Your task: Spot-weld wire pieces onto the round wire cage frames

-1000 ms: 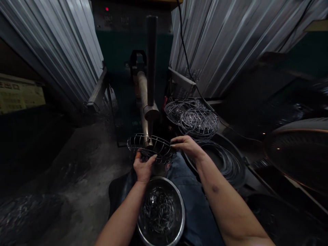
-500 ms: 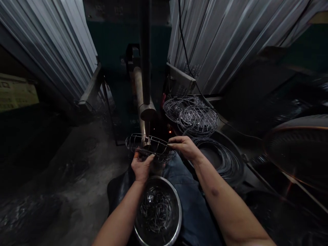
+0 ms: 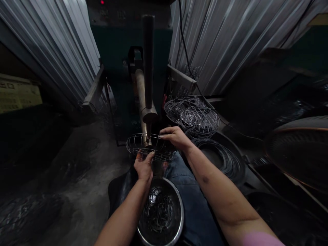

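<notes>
Left hand (image 3: 143, 168) partly hidden by wire basket (image 3: 161, 156); yellow box (image 3: 20, 95) cut off by left edge

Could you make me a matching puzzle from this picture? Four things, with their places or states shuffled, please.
Things:
1. Left hand
2. Metal bowl
3. Right hand
4. Small light

Places or states:
A. Fingertips at the far rim of the wire basket
B. Glowing red
C. Gripping the basket's near side
D. Has loose wire pieces inside

Pairs: 1-C, 2-D, 3-A, 4-B
</notes>
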A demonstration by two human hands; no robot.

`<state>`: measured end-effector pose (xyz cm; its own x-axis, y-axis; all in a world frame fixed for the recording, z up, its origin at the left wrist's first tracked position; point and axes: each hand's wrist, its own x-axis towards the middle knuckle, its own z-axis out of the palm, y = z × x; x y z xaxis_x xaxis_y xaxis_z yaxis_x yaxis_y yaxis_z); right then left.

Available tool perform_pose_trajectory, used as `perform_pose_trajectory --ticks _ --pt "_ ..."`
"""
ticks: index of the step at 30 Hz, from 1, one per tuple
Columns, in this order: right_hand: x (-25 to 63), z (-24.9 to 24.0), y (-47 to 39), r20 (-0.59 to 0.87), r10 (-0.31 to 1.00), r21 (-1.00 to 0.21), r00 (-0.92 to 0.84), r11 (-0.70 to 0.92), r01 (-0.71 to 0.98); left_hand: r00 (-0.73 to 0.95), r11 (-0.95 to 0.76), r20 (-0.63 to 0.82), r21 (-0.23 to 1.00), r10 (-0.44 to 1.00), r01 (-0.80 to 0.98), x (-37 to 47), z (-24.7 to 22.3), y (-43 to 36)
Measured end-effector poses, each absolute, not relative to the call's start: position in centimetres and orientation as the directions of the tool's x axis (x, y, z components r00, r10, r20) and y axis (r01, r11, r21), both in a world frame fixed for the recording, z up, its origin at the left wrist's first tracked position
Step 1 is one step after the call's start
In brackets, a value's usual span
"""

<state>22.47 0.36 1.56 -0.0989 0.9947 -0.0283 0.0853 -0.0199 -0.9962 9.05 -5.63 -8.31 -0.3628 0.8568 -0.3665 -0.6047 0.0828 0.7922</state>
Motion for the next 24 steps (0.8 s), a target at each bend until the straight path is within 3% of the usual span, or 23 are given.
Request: perform_pose_trajectory --ticks 9,15,19,24 --pt "25.9 1.1 -1.2 -0.159 0.974 -0.985 -0.160 -0.146 0.092 -0.301 0.118 -0.415 0.730 0.859 -0.673 8.9 -8.2 -6.1" --pt "24.0 1.5 0.0 -0.072 0.989 -0.989 -0.126 -0.054 0.136 -0.285 0.139 -0.479 0.673 0.830 -0.726 8.7 -8.6 -5.9" --pt "23.3 1.7 0.3 -0.095 0.983 -0.984 -0.154 -0.069 0.166 -0.306 0.141 -0.506 0.668 0.806 -0.731 8.5 -8.4 -5.7" --pt "25.5 0.8 -0.6 -0.130 0.970 -0.990 -0.206 -0.118 0.072 -0.284 0.140 -0.490 0.662 0.824 -0.737 8.2 -8.2 -5.9"
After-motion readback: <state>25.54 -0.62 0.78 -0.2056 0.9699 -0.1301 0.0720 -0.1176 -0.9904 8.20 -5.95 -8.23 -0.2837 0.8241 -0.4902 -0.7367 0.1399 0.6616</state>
